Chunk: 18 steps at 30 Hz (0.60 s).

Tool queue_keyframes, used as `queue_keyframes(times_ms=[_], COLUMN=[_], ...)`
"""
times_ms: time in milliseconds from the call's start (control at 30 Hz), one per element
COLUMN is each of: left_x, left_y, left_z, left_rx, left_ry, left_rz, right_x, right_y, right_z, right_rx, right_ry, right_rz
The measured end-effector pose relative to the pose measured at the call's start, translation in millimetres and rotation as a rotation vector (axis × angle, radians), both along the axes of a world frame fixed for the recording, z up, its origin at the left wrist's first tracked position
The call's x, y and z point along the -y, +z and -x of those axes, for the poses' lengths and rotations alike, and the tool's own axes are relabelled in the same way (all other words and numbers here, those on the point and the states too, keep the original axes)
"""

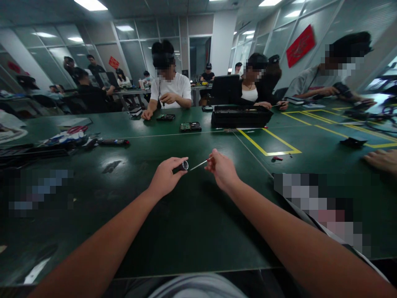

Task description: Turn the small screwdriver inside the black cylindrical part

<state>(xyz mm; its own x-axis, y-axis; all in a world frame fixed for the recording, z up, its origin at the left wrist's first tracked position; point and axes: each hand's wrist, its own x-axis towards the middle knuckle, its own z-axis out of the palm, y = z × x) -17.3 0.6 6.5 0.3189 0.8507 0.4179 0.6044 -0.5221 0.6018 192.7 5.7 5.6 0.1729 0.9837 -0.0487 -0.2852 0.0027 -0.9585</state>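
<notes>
My left hand (166, 177) is closed around a short black cylinder (185, 165) with a silver-rimmed round end, which faces right and toward me. The cylinder may be a small flashlight, but its body is mostly covered by my fingers. My right hand (221, 167) pinches a slim screwdriver (199, 164) with a thin metal shaft and a bit of red at the fingertips. Its shaft slants down to the left, and the tip ends just short of the cylinder's rim. Both hands hover above the green tabletop (186, 231).
A black tray-like box (241, 117) stands ahead, near a circuit board (190, 126). A black pen-like tool (113, 142) and heaped cables (77, 134) lie left. Small red pieces (277, 158) sit right of centre by yellow tape (283, 152). Several people work across the table; another person's hand (383, 160) rests at right.
</notes>
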Motion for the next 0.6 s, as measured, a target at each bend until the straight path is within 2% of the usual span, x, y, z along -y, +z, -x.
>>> queue_keyframes(times_ms=[33, 133, 300, 600], left_x=[-0.3, -1.7, -1.6, 2.9], left_y=[-0.1, -3.2, -7.4, -2.8], left_z=[-0.5, -0.8, -1.4, -4.0], left_rx=[-0.006, -0.025, -0.013, 0.002], left_ry=[0.005, 0.012, -0.01, -0.008], left_rz=[0.003, 0.058, 0.08, 0.094], right_x=[-2.5, -6.3, 1.4, 10.6], right_y=[-2.9, -8.9, -5.4, 7.2], right_z=[-1.8, -4.8, 1.4, 4.1], right_rx=[0.013, 0.114, 0.177, 0.245], right_ry=[-0.061, -0.147, -0.073, -0.039], right_rz=[0.027, -0.051, -0.158, -0.167])
